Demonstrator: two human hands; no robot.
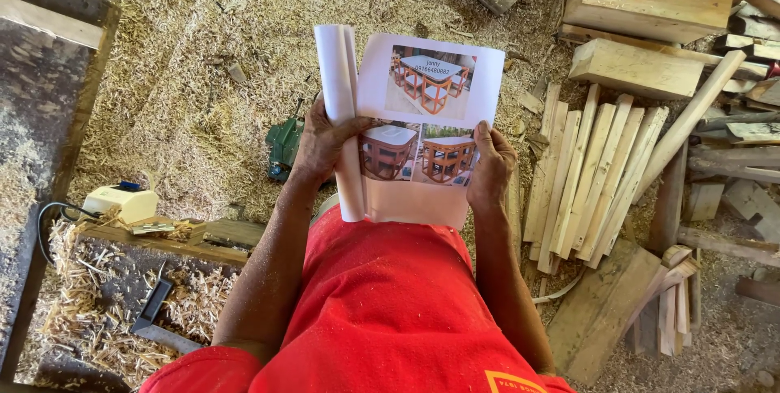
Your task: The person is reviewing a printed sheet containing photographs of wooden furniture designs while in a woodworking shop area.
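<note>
A floor [203, 101] deep in wood shavings spreads under a person in a red shirt [382, 312], seen from above in a carpentry workshop. To the right lie heavy timber blocks [642, 3] and, below them, a fanned row of pale sawn slats [581, 174], with a broad plank [601, 304] near the person's right elbow. At left, a dark workbench [49, 117] carries curls of shavings, a small cream power tool [122, 200] with its black cord, and a dark-handled hand tool [154, 312] lying flat. A green tool [284, 145] rests on the floor just beyond the left wrist. Held up at chest level, between both hands, is a sheaf of printed sheets [422, 133] showing three colour photographs of wooden tables with chairs. The left hand [321, 141] is closed around the rolled-back pages at the sheaf's left edge; the right hand [487, 170] pinches the lower right edge, thumb on the front. To read such a reference well, it seems best to keep the top sheet flat and taut between both grips, the earlier pages curled tightly aside so they do not spring over the pictures, and thumbs off the photographs.
</note>
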